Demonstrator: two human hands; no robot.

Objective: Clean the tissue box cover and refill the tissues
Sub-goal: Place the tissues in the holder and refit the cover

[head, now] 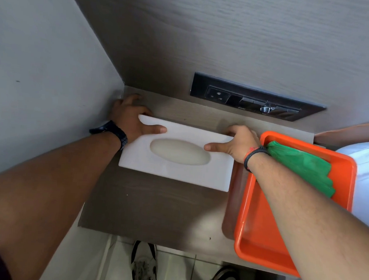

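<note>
A white rectangular tissue box cover (pixel 177 171) with an oval opening lies on a brown wooden side table (pixel 154 206). No tissue sticks out of the oval. My left hand (pixel 131 120) grips the cover's left end, thumb on top and fingers behind the far edge. At the right end, my right hand (pixel 236 144) holds the cover the same way. A green cloth (pixel 302 165) lies in an orange tray (pixel 257 235) to the right, partly under my right forearm.
A grey wall closes off the left side. On the wood panel behind the table sits a dark socket plate (pixel 256 98). White bedding (pixel 367 175) shows at the right edge. The tray overhangs the table's front edge. My shoes stand on the tiled floor below.
</note>
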